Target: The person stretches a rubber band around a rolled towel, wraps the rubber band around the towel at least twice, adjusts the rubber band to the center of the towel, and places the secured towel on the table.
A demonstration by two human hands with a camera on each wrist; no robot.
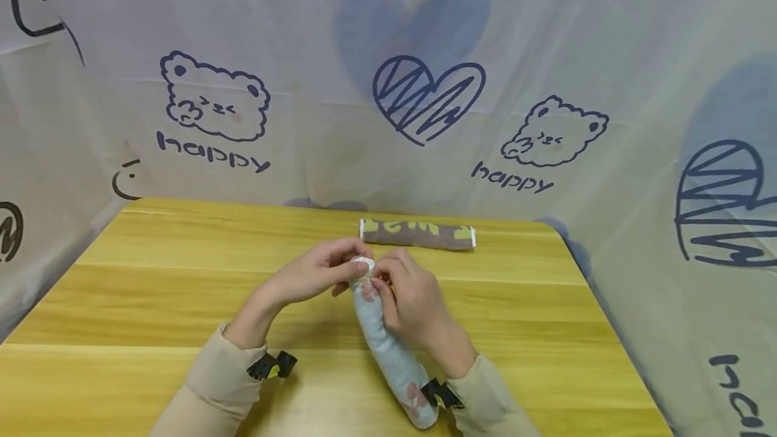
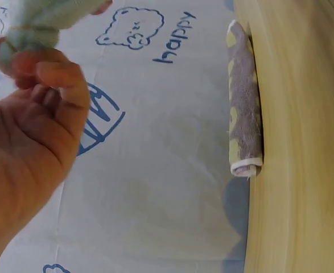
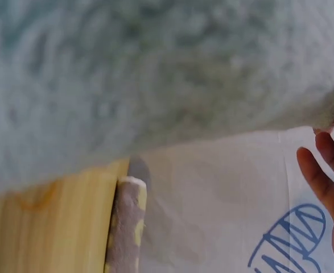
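A light blue rolled towel [image 1: 388, 349] with pink marks lies on the wooden table [image 1: 152, 275], running from the near edge toward the middle. Both hands meet at its far end. My left hand [image 1: 322, 272] pinches the white tip of the roll, and in the left wrist view that hand [image 2: 24, 142] holds the pale blue end [image 2: 33, 25]. My right hand [image 1: 409, 299] grips the roll just below the tip. The blue towel [image 3: 155, 74] fills most of the right wrist view. A second rolled towel [image 1: 416, 234], brown with yellow-green marks, lies near the far edge.
A pale sheet printed with bears, hearts and "happy" [image 1: 425, 100] hangs behind and beside the table. The brown roll [image 2: 243, 102] lies along the table's far edge, also seen as a brown roll [image 3: 124, 227] in the right wrist view.
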